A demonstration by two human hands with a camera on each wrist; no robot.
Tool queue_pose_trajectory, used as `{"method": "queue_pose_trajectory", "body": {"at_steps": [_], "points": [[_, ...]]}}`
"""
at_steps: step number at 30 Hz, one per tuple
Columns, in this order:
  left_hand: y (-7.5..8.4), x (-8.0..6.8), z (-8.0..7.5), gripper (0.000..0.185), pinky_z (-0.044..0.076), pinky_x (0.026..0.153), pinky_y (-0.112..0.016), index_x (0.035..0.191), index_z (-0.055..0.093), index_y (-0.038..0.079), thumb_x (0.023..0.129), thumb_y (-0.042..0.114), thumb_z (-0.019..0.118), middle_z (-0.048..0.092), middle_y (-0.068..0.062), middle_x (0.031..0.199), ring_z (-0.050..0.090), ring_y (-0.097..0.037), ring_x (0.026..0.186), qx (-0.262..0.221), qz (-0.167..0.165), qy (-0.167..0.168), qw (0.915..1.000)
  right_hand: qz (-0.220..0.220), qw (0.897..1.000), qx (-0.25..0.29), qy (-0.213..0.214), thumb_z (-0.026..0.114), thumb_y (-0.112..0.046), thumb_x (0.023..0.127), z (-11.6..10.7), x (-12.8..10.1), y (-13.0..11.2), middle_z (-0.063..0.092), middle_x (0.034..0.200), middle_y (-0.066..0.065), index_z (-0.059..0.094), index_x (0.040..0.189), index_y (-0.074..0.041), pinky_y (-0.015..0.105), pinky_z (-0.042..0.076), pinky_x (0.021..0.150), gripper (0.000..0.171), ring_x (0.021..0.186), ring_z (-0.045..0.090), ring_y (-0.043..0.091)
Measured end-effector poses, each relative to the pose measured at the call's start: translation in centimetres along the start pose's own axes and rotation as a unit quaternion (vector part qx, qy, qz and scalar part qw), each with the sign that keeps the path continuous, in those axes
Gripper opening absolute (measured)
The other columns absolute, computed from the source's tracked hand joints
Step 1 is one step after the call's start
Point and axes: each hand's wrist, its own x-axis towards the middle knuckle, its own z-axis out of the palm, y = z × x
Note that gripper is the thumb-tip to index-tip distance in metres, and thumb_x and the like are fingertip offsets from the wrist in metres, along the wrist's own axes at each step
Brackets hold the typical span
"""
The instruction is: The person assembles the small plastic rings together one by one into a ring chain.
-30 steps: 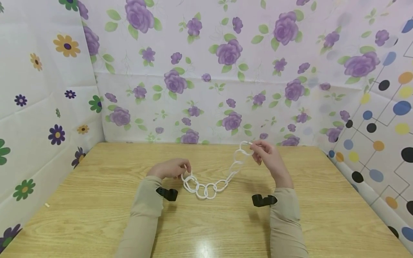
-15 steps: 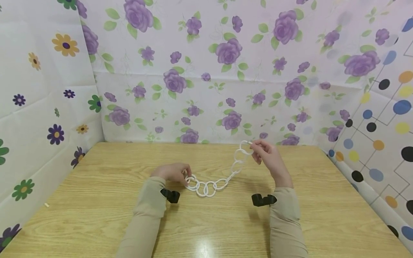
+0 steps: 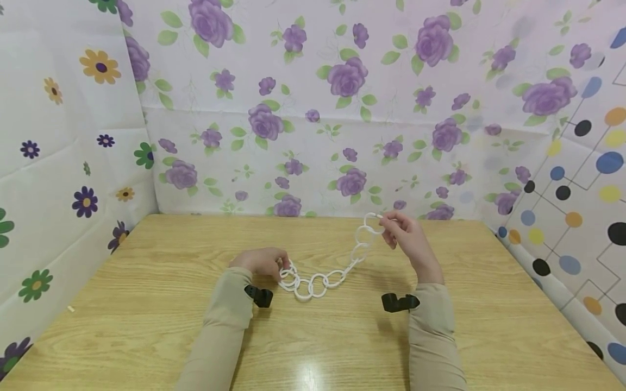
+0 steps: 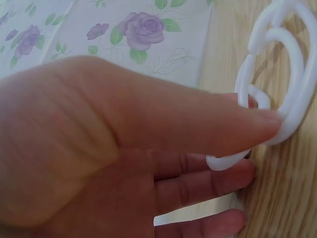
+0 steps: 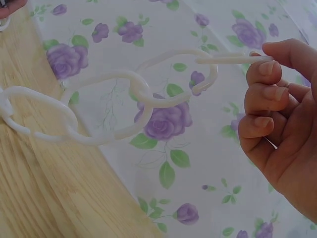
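A chain of white plastic rings [image 3: 311,287] sags between the two hands above the wooden table. At its lower left end my left hand [image 3: 261,262] holds a ring; in the left wrist view, the thumb presses over a white link [image 4: 297,64], and a narrow gap shows in one ring. My right hand [image 3: 407,234] is raised at the upper right. Thumb and index finger there pinch the chain's end ring [image 5: 233,60], seen edge-on in the right wrist view. Some rings by the left hand overlap, and the fingers partly hide them.
The wooden table [image 3: 146,326] meets a rose-patterned cloth [image 3: 303,163] at the back. Patterned sheets hang at both sides. A small white piece [image 3: 71,309] lies at the table's left edge. Black wrist cameras [image 3: 401,303] are worn on both sleeves.
My left hand has moved slightly right and down, closer in over the rings, and the left links are bunched nearer the fingers. The right hand has stayed almost still.
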Motion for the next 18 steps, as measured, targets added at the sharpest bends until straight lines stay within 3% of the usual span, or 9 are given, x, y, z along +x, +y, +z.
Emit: {"method": "queue_pose_trajectory", "body": {"at_steps": [9, 18], "points": [[-0.1, 0.02, 0.04, 0.018, 0.034, 0.066, -0.027, 0.094, 0.059, 0.006, 0.083, 0.01, 0.072, 0.051, -0.002, 0.087, 0.042, -0.015, 0.075, 0.0, -0.004, 0.02, 0.9998, 0.007, 1.0, 0.001, 0.008, 0.057, -0.032, 0.098, -0.37, -0.11, 0.24, 0.056, 0.061, -0.007, 0.061, 0.095, -0.013, 0.028, 0.041, 0.055, 0.02, 0.053, 0.045, 0.009], [-0.76, -0.35, -0.54, 0.015, 0.03, 0.061, -0.028, 0.076, 0.052, 0.01, 0.08, 0.005, 0.065, 0.044, 0.001, 0.072, 0.037, -0.014, 0.065, 0.004, 0.007, 0.049, 0.9988, 0.022, 0.999, 0.002, 0.023, 0.058, -0.037, 0.097, -0.83, -0.27, 0.05, 0.056, 0.061, -0.007, 0.061, 0.097, -0.015, 0.027, 0.041, 0.056, 0.022, 0.056, 0.045, 0.009]]}}
